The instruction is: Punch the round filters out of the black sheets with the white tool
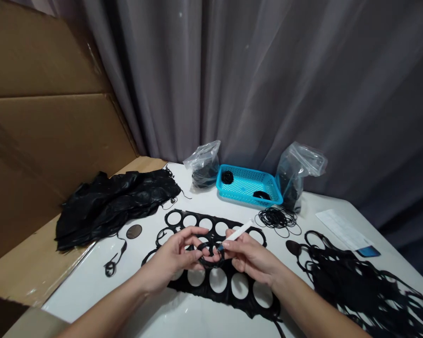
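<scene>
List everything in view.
punched sheet: 1, black, under hands
ring: 1, black, between hands
pen: 1, white, right hand
left pile: 1, black, left
right pile: 1, black, right
loose rings: many, black, beyond sheet
basket: 1, turquoise, far edge
coils: 2, black, in basket
bags: 2, clear, beside basket
paper: 1, white, far right
card: 1, blue, by paper
discs: 2, dark, beside piles
scrap: 1, black, left
table: 1, white, underneath
cardboard: 1, brown, left
curtain: 1, grey, behind table
left hand: 1, on ring
right hand: 1, on pen
</scene>
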A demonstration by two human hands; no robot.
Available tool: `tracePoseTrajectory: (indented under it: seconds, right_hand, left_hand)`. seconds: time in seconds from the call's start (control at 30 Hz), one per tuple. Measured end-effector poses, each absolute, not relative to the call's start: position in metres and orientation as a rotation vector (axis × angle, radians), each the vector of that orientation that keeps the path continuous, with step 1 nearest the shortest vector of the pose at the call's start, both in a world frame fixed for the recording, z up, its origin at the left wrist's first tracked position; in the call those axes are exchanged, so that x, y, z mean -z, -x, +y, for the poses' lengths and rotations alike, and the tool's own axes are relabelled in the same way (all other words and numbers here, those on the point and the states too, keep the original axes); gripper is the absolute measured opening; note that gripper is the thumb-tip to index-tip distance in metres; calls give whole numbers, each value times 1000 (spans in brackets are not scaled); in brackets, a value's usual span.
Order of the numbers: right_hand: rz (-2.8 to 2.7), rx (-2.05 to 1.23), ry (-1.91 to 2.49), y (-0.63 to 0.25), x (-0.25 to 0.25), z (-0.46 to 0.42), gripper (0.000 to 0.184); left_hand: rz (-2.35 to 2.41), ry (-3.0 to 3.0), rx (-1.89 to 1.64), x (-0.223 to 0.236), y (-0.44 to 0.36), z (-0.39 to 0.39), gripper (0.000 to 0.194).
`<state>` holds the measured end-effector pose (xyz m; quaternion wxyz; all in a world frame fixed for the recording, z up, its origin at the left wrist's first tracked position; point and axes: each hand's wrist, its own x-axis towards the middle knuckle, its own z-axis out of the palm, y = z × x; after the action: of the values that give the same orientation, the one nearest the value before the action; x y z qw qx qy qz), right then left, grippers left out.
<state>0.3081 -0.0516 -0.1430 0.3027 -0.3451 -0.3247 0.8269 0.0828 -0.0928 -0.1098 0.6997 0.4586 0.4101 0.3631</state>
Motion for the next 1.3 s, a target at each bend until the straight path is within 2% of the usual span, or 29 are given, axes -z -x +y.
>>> tracePoseTrajectory:
  seconds: [0.13,0.23,0.3,0.43,0.63,0.87,0.97,1.07,1.17,1.23,1.3]
  right_hand:
    - [-1052,-2065,909,-316,131,-32,44]
    - [-1190,-1811,992,-334,117,7,44]
    - [-1239,-1581,1079,-349,108,44,43]
    - [-1418,-936,1467,-363,99,131,29]
    - [-1616,-607,1662,-320,130,219,15]
    - [-1903,-465,1697,-279,168,225,19]
    - [-1946,-421,1657,-282,160,219,18]
    - [-1945,-328,1556,-283,143,198,14]
    - [-1884,-255,1293,-273,132,154,17]
    - [-1877,-439,1064,-258,135,118,20]
    - [-1936,-815,973,-237,148,84,20]
  left_hand:
    - [995,-1251,-828,123,-73,-75,42]
    - [1153,-1400,-927,144,-57,-47,37]
    - [1263,-1365,-1046,157,-43,-28,41]
    - [1378,-1287,-1197,172,-18,-8,43]
    - [1471,-1180,-1346,170,-4,-10,40]
    - [1592,-1232,-1366,173,-1,-8,35]
    - [1669,-1329,-1330,170,4,-7,34]
    - [1722,-1515,-1229,167,9,-18,25]
    - [1758,-1692,-1122,174,6,-46,18]
    - [1782,-1981,-977,188,0,-67,27]
    - [1753,-2310,-780,205,-7,-84,38]
